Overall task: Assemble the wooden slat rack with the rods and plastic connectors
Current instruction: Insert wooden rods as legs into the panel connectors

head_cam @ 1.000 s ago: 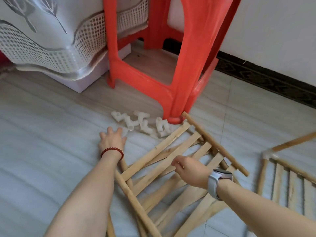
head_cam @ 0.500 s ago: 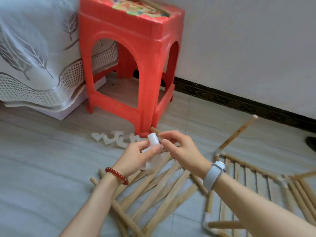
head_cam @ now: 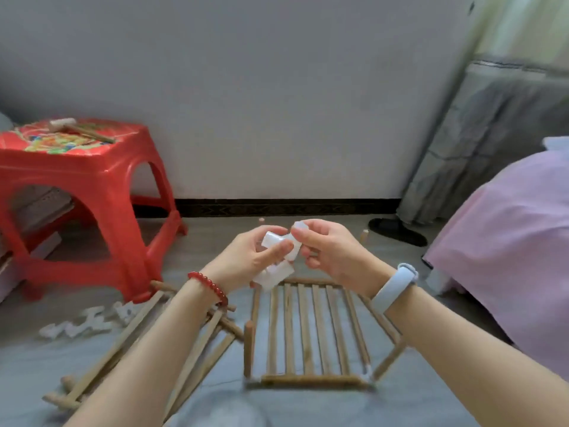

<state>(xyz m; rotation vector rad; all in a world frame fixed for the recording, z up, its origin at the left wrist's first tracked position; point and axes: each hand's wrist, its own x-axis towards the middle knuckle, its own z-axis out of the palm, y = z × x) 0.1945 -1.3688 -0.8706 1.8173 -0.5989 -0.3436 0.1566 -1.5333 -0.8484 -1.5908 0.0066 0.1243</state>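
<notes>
Pinching white plastic connectors (head_cam: 278, 257) at frame centre, left hand (head_cam: 246, 260) and right hand (head_cam: 329, 251) grip them above the slat rack (head_cam: 308, 331).

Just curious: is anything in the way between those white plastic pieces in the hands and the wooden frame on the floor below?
Nothing visible. The left hand and right hand grip the white connectors in open air above the slat frame, whose upright rod ends look bare.

Both forearms are bare, no sleeves showing. The left wrist wears a red bead bracelet (head_cam: 208, 287). At its 3 o'clock, the right wrist carries a pale blue band (head_cam: 394, 288).
</notes>
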